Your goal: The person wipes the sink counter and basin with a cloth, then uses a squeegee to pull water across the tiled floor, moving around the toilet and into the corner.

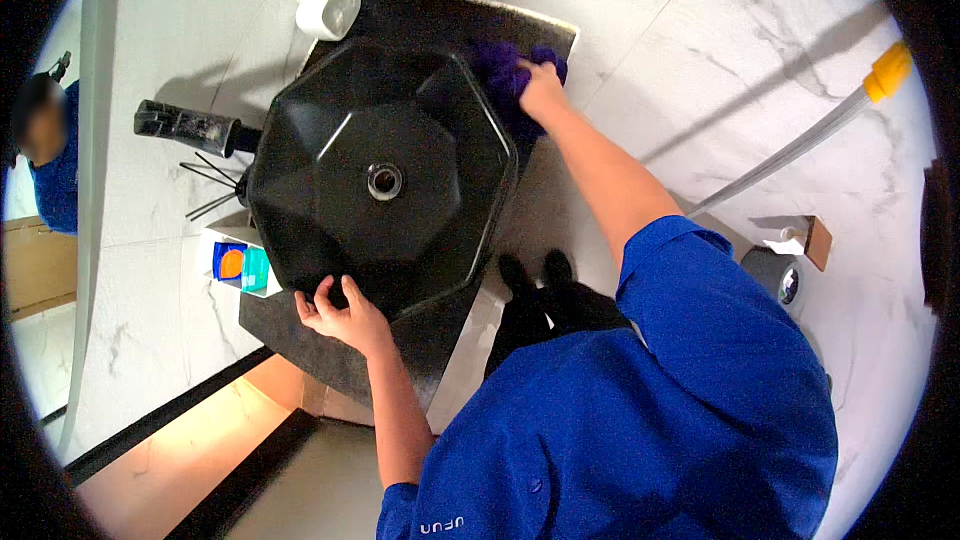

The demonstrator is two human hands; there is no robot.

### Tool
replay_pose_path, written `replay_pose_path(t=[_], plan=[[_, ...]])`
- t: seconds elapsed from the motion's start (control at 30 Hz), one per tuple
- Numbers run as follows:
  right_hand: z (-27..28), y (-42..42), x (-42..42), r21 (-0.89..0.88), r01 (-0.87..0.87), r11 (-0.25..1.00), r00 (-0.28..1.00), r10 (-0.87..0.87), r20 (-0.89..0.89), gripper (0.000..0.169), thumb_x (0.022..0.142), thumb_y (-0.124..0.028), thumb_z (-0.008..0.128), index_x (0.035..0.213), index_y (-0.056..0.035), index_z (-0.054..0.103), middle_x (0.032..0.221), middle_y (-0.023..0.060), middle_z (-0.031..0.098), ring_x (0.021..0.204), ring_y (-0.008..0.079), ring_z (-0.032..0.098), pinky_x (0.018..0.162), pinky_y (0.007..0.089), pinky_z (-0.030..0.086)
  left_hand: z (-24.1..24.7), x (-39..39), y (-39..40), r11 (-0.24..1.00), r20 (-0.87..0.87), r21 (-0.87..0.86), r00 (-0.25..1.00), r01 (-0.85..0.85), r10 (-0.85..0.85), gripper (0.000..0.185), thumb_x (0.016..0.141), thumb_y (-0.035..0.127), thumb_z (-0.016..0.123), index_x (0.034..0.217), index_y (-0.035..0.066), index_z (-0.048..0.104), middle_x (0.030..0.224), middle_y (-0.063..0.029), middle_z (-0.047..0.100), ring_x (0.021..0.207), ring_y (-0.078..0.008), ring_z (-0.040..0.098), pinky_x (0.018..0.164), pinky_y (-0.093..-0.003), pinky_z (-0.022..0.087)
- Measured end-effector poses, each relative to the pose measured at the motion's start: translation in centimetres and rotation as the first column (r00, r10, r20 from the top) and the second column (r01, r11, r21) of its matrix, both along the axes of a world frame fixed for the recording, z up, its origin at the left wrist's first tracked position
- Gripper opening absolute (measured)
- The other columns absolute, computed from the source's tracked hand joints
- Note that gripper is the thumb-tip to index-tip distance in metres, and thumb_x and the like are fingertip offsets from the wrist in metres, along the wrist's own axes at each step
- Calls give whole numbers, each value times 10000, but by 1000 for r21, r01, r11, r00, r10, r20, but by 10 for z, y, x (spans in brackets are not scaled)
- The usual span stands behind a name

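A black faceted vessel basin [386, 240] with a round metal drain [385, 181] sits on a dark countertop [300, 330]. At the upper right of the basin, my right hand [543, 90] grips a bunched purple cloth [504, 79] against the counter, beside the basin's rim. My left hand [345, 315] is at the lower left rim with its fingers apart and slightly curled, holding nothing. Whether those fingertips touch the rim is hard to tell.
Behind the basin stand a black faucet [187, 127], a reed diffuser [241, 187] and a white box of colored packets [210, 255]. A white dispenser [328, 7] is at the counter's far corner. To the right lean a yellow-ended pole [795, 135] and a toilet paper holder [817, 243]. A mirror [41, 262] lines the left.
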State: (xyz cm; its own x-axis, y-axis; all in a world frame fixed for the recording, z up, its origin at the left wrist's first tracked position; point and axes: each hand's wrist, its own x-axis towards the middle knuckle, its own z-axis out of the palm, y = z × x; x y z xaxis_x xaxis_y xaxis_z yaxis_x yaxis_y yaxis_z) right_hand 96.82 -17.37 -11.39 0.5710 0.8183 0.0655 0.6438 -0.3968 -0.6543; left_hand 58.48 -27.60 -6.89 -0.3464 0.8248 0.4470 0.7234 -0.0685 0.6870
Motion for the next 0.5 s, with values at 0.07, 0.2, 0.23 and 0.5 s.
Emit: replay_pose_path(t=[0.07,0.2,0.23,0.5], plan=[[-27,-31,-29,-47,-40,998,977,49,209,354,848,-162,492,1200,-132,472,1058,210,479,996,379,503,821,463,439,-2,-5,-4,1000,-56,-1,998,-26,25,191,785,152,649,923,33,590,1298,-204,306,1186,-325,326,931,-404,322],[-95,-114,-60,72,84,994,877,-40,-479,424,859,-207,491,1252,-80,391,1141,217,487,1049,363,490,875,419,413,-8,-2,-3,998,-11,-4,998,-57,56,186,778,161,653,914,45,603,1289,-196,325,1193,-315,349,934,-397,335],[-119,-134,-71,147,160,976,711,-10,-703,461,862,-226,493,1280,-77,370,1184,214,479,1061,360,485,898,404,401,-6,-1,-3,998,-13,-12,998,-67,67,187,776,160,654,914,45,604,1291,-193,324,1189,-310,352,927,-393,342],[-120,-261,-252,-44,-852,523,395,585,-708,321,731,-314,608,952,-86,648,868,127,652,871,291,603,787,398,471,-10,3,-6,997,16,-25,998,-68,68,197,773,161,655,920,40,609,1294,-166,323,1165,-290,376,936,-374,345]])
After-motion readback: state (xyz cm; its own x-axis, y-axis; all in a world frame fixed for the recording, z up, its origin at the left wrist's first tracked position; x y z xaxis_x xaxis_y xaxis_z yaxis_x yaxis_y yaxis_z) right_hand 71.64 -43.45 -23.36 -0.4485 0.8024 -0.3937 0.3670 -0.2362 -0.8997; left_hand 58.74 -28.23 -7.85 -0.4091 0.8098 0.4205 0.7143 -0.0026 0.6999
